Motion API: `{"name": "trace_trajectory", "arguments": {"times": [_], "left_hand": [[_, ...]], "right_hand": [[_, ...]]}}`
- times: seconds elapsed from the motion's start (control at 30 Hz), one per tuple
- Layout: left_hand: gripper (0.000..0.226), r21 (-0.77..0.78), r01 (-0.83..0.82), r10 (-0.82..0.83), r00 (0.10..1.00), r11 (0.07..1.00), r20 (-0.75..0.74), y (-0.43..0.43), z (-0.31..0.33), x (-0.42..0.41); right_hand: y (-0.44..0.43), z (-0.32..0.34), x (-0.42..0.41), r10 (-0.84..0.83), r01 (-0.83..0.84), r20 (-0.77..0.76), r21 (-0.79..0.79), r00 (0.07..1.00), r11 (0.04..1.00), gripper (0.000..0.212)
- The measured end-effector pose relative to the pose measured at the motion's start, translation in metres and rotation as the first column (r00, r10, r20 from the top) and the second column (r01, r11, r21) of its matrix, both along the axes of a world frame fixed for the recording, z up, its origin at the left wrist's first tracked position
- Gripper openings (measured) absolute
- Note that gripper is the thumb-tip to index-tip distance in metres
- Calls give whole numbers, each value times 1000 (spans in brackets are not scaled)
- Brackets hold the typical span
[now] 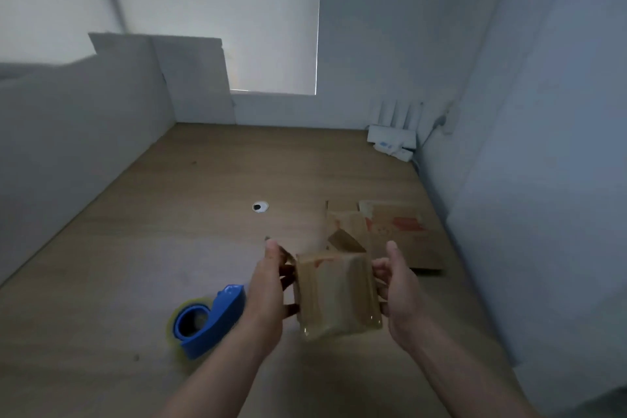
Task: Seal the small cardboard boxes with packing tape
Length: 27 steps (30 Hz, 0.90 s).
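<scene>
Gripping fingers, left: the left fingers (289, 309) are curled against the left side of the small cardboard box (336, 295), with the thumb laid straight up along its upper left corner.
Right fingers: the right fingers (380, 265) are curled onto the box's right side, with the thumb raised above them.
Hands: the box is clamped between the left hand (268, 285) and the right hand (402, 295), palms turned toward each other.
Box: a glossy film of clear tape is seen over its near face. It is held over the near middle of the tabletop (169, 214); whether its base touches the wood cannot be told.
Tape dispenser: the blue tape dispenser (212, 316), loaded with a clear roll, is laid on the tabletop just left of the left wrist, toward the near edge.
Open box: a second box (346, 234) with raised flaps is set just behind the held one.
Flat cardboard: a red-printed flat cardboard (403, 237) is laid beside the second box, toward the right edge.
Cable hole: a round cable hole (260, 206) is seen near the tabletop's middle.
Far corners: a white device (393, 139) is placed in the far right corner, and white panels (193, 78) are propped in the far left one.
</scene>
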<state>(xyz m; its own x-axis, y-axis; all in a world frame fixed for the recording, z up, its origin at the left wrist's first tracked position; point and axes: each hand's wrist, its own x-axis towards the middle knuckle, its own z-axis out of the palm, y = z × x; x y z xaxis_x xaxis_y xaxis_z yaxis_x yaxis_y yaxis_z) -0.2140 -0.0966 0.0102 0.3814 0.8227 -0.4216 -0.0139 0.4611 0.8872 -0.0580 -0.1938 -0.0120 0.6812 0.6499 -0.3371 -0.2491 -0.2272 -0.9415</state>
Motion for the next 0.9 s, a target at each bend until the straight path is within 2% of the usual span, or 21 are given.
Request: {"name": "trace_trajectory", "arguments": {"times": [0.07, 0.13, 0.23, 0.3, 0.37, 0.43, 0.47, 0.57, 0.63, 0.7, 0.73, 0.77, 0.83, 0.87, 0.9], "left_hand": [[49, 126, 78, -71, 996, 989, -58, -14, -4, -4], [57, 189, 175, -147, 977, 966, -155, -32, -21, -13], [63, 119, 145, -113, 963, 982, -245, -57, -66, -33], [56, 45, 88, -71, 954, 995, -290, -73, -89, -47], [37, 47, 121, -98, 936, 992, -337, -90, -95, -57], [9, 52, 148, -117, 917, 988, -381, -99, -93, -62], [4, 43, 140, -112, 911, 989, -397, -102, -94, -62], [6, -43, 60, -73, 903, 997, -422, -105, -96, -60], [8, -120, -56, 3, 915, 991, -403, -104, -97, -56], [21, -177, -179, 96, 913, 968, -396, -104, -103, -52], [25, -194, -212, 118, 905, 958, -408, -106, -107, -50], [25, -195, -234, 132, 893, 952, -430, -110, -107, -48], [13, -78, -214, 148, 854, 974, -498, -121, -109, -43], [8, -2, -157, 132, 840, 988, -526, -127, -108, -39], [16, 69, -85, 109, 835, 994, -540, -134, -107, -35]], "right_hand": [[-11, 1, -13, 26, -24, 100, -21, 995, 999, 49], [-25, -14, -29, 73, -61, 159, -76, 985, 995, 36], [-48, -49, -52, 114, -50, 247, -250, 962, 967, 36], [-64, -69, -63, 93, -18, 264, -273, 960, 962, 25], [-77, -74, -71, 39, 19, 211, -263, 977, 965, 16], [-84, -77, -72, -48, 94, 164, -287, 985, 953, 31], [-86, -82, -69, -106, 139, 124, -295, 987, 945, 37], [-86, -97, -67, -190, 184, 9, -301, 982, 936, 45], [-82, -111, -65, -198, 173, -46, -318, 979, 932, 60], [-83, -137, -58, -115, 77, -87, -353, 990, 933, 86], [-85, -154, -54, -70, 32, -95, -361, 993, 932, 89], [-86, -152, -54, -30, -7, -93, -374, 995, 927, 80], [-90, -135, -56, 63, -65, -17, -359, 998, 931, 42], [-93, -126, -54, 121, -99, 45, -339, 992, 936, 36], [-94, -124, -49, 183, -137, 111, -335, 977, 932, 38]]}}
